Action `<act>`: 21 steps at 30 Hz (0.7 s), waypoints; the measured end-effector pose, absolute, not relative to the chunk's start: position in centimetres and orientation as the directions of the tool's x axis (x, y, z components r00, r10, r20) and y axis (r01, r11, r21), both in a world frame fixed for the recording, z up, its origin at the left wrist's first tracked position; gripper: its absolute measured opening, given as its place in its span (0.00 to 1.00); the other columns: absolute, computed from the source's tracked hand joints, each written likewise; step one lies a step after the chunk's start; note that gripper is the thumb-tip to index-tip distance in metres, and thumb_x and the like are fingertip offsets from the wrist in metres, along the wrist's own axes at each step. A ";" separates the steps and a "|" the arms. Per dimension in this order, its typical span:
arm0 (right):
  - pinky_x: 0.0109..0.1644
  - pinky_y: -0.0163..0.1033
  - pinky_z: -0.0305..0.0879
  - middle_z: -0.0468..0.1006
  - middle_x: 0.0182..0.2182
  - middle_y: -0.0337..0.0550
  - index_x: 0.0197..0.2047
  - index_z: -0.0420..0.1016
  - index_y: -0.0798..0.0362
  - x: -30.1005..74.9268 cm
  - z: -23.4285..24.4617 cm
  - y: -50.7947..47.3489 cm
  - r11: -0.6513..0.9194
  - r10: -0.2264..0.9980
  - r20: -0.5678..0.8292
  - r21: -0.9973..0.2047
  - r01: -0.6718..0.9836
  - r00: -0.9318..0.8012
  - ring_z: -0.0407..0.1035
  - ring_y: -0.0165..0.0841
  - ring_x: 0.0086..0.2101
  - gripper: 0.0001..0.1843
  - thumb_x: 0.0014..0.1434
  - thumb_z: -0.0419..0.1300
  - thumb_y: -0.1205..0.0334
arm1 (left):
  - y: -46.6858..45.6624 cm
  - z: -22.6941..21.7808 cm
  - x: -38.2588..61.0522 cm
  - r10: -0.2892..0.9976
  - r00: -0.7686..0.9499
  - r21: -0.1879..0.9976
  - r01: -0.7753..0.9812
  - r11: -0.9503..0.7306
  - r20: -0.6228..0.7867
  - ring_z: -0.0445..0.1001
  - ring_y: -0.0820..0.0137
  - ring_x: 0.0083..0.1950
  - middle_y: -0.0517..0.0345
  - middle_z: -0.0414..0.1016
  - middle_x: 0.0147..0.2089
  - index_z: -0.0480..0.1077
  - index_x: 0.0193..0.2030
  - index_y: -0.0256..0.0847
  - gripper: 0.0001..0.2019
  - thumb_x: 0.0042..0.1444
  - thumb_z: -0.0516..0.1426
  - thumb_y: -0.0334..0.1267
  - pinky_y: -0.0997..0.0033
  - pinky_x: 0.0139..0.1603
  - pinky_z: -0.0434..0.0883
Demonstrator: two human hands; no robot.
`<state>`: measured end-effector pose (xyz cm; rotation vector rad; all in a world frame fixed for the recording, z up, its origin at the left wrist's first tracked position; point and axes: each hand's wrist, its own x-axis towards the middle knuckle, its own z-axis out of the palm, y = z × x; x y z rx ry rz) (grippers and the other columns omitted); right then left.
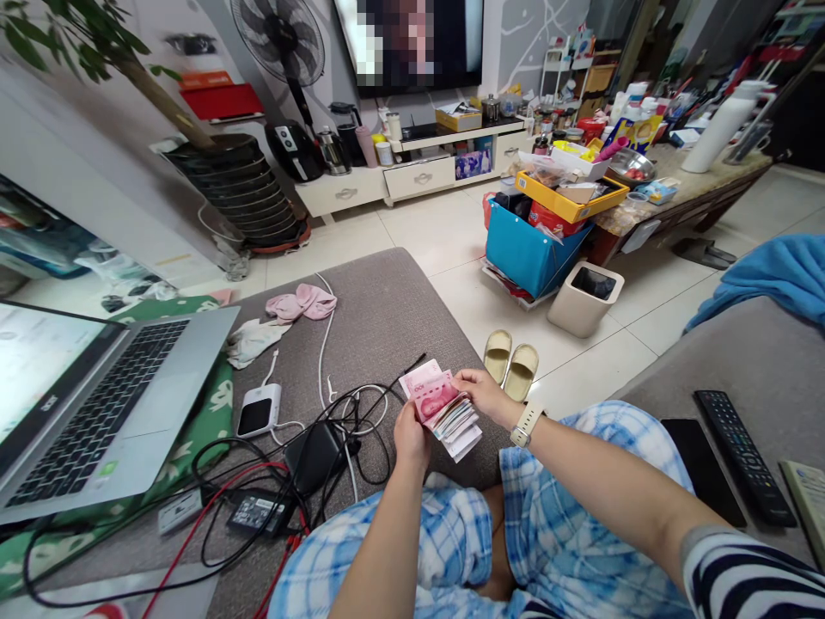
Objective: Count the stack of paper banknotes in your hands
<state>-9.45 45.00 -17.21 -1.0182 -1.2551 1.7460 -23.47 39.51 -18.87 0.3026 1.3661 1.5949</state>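
Note:
A wad of pink yuan banknotes point(433, 398) is fanned out above my lap, with paper slips or other notes point(459, 427) bunched beneath it. My left hand point(410, 436) grips the wad from below at its near edge. My right hand point(483, 395) pinches the top notes at the far side, and a white-strapped watch point(527, 425) sits on that wrist. Plaid pajama trousers point(547, 490) cover my legs. A tangle of black cables point(351, 404) lies just left of my left hand, not touching it.
I sit on a grey sofa point(387, 318) beside an open Acer laptop point(103, 404), a white charger point(259, 410), pink cloth point(301, 302), a TV remote point(741, 456) and a phone point(704, 470). Beyond are beige slippers point(510, 365), a blue crate point(532, 249) and a cluttered table point(670, 193).

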 end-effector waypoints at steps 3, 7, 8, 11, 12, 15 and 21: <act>0.26 0.34 0.49 0.62 0.17 0.32 0.22 0.66 0.53 -9.4 -16.9 44.9 -0.244 0.892 -0.172 -0.962 -0.126 -0.417 0.54 0.26 0.20 0.20 0.51 0.62 0.45 | 39.6 -19.0 -23.5 0.789 -0.477 0.854 -0.507 0.113 -0.388 0.75 0.64 0.36 0.52 0.79 0.32 0.76 0.30 0.36 0.11 0.43 0.60 0.42 0.65 0.42 0.70; 0.27 0.35 0.53 0.68 0.17 0.36 0.23 0.68 0.53 -9.4 -16.4 44.8 -0.249 0.876 -0.168 -0.960 -0.127 -0.452 0.58 0.28 0.20 0.23 0.56 0.56 0.42 | 39.7 -19.8 -23.7 0.801 -0.457 0.847 -0.520 0.112 -0.386 0.77 0.62 0.40 0.50 0.80 0.36 0.76 0.34 0.36 0.15 0.45 0.61 0.46 0.62 0.46 0.69; 0.27 0.35 0.54 0.69 0.18 0.37 0.23 0.68 0.54 -9.4 -16.2 44.8 -0.249 0.873 -0.167 -0.960 -0.125 -0.458 0.59 0.28 0.21 0.22 0.56 0.57 0.43 | 39.7 -20.0 -23.7 0.804 -0.453 0.845 -0.524 0.110 -0.385 0.77 0.62 0.40 0.50 0.80 0.37 0.76 0.35 0.36 0.15 0.45 0.61 0.46 0.62 0.47 0.69; 0.29 0.35 0.55 0.70 0.18 0.36 0.22 0.67 0.54 -9.3 -16.1 44.7 -0.229 0.879 -0.160 -0.968 -0.103 -0.450 0.60 0.27 0.21 0.19 0.51 0.63 0.48 | 39.7 -20.1 -23.7 0.817 -0.430 0.832 -0.545 0.104 -0.384 0.77 0.62 0.39 0.50 0.80 0.37 0.76 0.35 0.35 0.15 0.45 0.61 0.45 0.61 0.48 0.69; 0.29 0.34 0.55 0.70 0.19 0.35 0.22 0.66 0.54 -9.3 -16.1 44.7 -0.217 0.884 -0.158 -0.972 -0.087 -0.440 0.60 0.27 0.22 0.18 0.50 0.64 0.50 | 39.6 -20.0 -23.6 0.822 -0.421 0.825 -0.556 0.101 -0.384 0.78 0.63 0.39 0.50 0.80 0.36 0.76 0.35 0.35 0.15 0.44 0.62 0.44 0.61 0.47 0.70; 0.29 0.34 0.55 0.68 0.19 0.34 0.23 0.66 0.54 -9.3 -16.3 44.8 -0.171 0.903 -0.145 -0.985 -0.028 -0.404 0.59 0.27 0.23 0.17 0.46 0.67 0.52 | 39.5 -19.3 -23.4 0.829 -0.401 0.805 -0.585 0.096 -0.389 0.77 0.64 0.36 0.52 0.80 0.35 0.75 0.35 0.35 0.14 0.43 0.63 0.43 0.61 0.46 0.71; 0.26 0.33 0.52 0.65 0.20 0.32 0.26 0.65 0.53 -9.2 -16.9 45.0 -0.147 0.923 -0.143 -0.989 0.016 -0.358 0.57 0.26 0.23 0.19 0.42 0.70 0.53 | 39.2 -18.0 -23.0 0.861 -0.316 0.762 -0.637 0.118 -0.398 0.78 0.64 0.34 0.51 0.80 0.35 0.74 0.37 0.36 0.14 0.42 0.64 0.39 0.61 0.44 0.72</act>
